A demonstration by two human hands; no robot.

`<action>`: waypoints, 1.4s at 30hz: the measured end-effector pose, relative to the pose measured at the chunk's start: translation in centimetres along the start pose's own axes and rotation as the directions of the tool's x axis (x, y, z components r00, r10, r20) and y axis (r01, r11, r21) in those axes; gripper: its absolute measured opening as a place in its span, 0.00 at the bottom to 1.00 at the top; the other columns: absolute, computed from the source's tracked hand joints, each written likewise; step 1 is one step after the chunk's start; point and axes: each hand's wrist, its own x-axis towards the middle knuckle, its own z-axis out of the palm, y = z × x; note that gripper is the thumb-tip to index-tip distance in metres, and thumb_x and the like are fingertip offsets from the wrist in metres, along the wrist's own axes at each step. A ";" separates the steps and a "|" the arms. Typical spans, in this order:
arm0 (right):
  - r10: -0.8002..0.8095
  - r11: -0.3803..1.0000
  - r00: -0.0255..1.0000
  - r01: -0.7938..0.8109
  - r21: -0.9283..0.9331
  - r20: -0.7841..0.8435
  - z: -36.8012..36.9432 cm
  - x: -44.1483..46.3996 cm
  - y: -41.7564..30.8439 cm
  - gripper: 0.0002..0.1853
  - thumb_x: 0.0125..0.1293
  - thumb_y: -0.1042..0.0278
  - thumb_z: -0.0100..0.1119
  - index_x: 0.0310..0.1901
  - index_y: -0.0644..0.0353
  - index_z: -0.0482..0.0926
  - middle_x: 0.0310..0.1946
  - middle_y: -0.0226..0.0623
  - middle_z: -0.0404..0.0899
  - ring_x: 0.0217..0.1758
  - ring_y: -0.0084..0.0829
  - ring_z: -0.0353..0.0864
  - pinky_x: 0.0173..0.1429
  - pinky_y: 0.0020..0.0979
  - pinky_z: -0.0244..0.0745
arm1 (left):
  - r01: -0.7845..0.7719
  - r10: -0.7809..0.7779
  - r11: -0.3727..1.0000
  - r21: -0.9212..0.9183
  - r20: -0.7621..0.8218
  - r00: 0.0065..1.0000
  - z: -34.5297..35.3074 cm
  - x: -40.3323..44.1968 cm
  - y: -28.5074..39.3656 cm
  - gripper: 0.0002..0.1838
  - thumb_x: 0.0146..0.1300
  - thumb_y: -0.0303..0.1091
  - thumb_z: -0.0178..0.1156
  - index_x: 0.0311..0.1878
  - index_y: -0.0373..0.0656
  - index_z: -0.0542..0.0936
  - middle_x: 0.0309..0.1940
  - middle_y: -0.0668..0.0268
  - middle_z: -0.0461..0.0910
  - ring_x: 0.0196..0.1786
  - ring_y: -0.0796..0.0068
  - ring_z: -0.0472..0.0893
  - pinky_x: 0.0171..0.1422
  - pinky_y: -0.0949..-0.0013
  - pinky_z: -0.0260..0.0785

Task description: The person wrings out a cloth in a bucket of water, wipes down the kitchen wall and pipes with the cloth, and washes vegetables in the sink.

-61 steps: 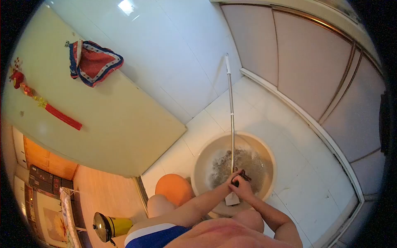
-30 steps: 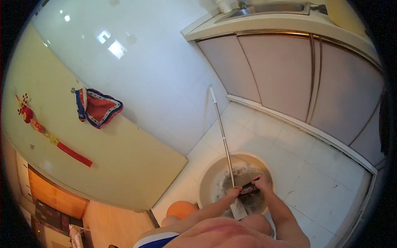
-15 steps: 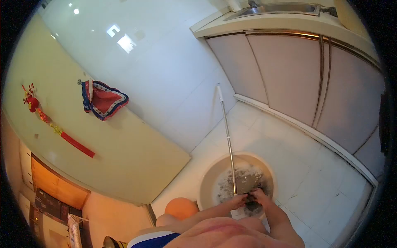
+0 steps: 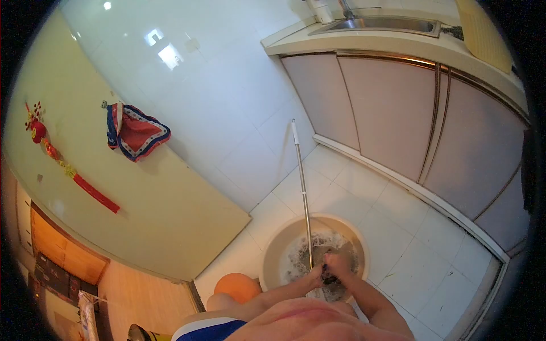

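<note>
A large beige basin of dirty, foamy water stands on the tiled floor in front of me. A mop with a metal pole and white grip slants into it, its lower end reaching my hands. My left hand is closed around the lower end of the mop, by the pole's foot. My right hand is closed beside it, over a dark wet part that looks like the mop head. The fingers partly hide that part, so its shape is unclear.
An orange round object sits left of the basin near my knee. A pale door with a hanging cloth bag and red ornament stands at left. Cabinets with a sink run along the right.
My right hand has moved up and over the dark part, its fingers closing beside the left hand. The whole view has shifted slightly; the pole still slants into the basin.
</note>
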 end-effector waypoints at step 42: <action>0.017 0.928 0.996 -0.047 -0.370 -0.086 6.8 -1.7 6.5 0.16 0.62 0.69 0.48 0.51 0.66 0.71 0.36 0.51 0.76 0.40 0.47 0.77 0.45 0.46 0.71 | 0.049 -0.050 0.999 0.016 0.088 0.995 -3.4 4.8 -1.4 0.38 0.62 0.44 0.53 0.70 0.49 0.45 0.71 0.60 0.35 0.72 0.55 0.37 0.70 0.48 0.43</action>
